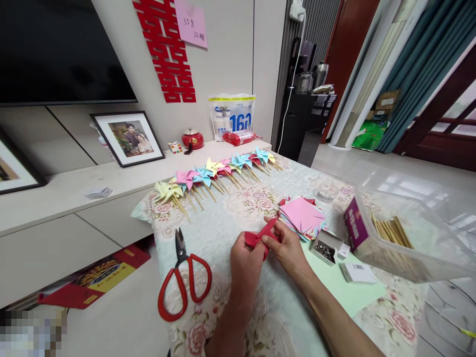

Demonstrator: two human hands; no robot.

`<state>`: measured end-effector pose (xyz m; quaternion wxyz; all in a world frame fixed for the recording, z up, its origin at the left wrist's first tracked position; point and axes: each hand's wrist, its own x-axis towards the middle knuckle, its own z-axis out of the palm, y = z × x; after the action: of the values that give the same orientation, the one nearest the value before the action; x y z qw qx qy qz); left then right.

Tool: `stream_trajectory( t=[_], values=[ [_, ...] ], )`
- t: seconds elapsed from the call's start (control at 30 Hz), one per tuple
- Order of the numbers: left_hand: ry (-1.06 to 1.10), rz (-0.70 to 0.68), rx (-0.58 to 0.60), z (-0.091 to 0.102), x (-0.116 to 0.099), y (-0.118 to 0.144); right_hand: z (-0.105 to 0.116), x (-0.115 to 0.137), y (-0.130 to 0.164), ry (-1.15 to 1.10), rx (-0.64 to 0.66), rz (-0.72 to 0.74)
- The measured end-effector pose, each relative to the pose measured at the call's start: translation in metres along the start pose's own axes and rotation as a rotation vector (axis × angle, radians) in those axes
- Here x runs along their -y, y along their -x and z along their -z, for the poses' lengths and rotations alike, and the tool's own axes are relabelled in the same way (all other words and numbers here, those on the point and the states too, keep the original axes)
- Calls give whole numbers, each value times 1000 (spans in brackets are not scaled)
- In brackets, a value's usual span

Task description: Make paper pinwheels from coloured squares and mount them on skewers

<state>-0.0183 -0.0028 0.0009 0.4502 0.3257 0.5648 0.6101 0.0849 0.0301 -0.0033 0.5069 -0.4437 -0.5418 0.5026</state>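
Observation:
Between my two hands, above the floral tablecloth, is a red paper pinwheel (268, 227) with its blades partly folded inward. My left hand (245, 258) is closed on its left side, the fingers mostly hidden behind the paper. My right hand (288, 243) pinches it from the right, thumb near the centre. Just beyond my right hand lies a stack of cut paper squares (300, 214), pink on top. To the right is a small open box of metal pins (325, 252). Red-handled scissors (185, 277) lie to the left of my hands, blades pointing away.
Finished pinwheels (213, 171) on sticks lie in a row along the table's far side. A clear plastic bin (405, 208) with wooden sticks (392, 232) stands at right. A light green sheet (345, 287) and a small white box (357, 272) lie nearby. A round clear container (327, 192) sits behind.

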Motion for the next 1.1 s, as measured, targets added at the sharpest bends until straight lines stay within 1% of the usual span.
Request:
stream_trajectory(
  t=[0.17,0.3,0.4,0.57,0.83,0.93,1.1],
  values=[
    [191,63,89,-4,-5,1,5,2,-3,-58,27,-4],
    [297,139,121,-5,-11,2,7,10,-3,-147,79,-34],
    [300,142,108,-4,-10,0,7,14,-2,-157,93,-56],
    [303,122,72,-3,-7,-1,8,14,0,-114,91,-69],
    [329,140,89,-4,-16,3,10,25,1,-93,163,-60],
    [344,150,130,-3,-17,3,12,26,1,-100,172,-75],
    [352,195,223,-2,-17,5,16,19,-1,-87,189,-84]
  ],
)
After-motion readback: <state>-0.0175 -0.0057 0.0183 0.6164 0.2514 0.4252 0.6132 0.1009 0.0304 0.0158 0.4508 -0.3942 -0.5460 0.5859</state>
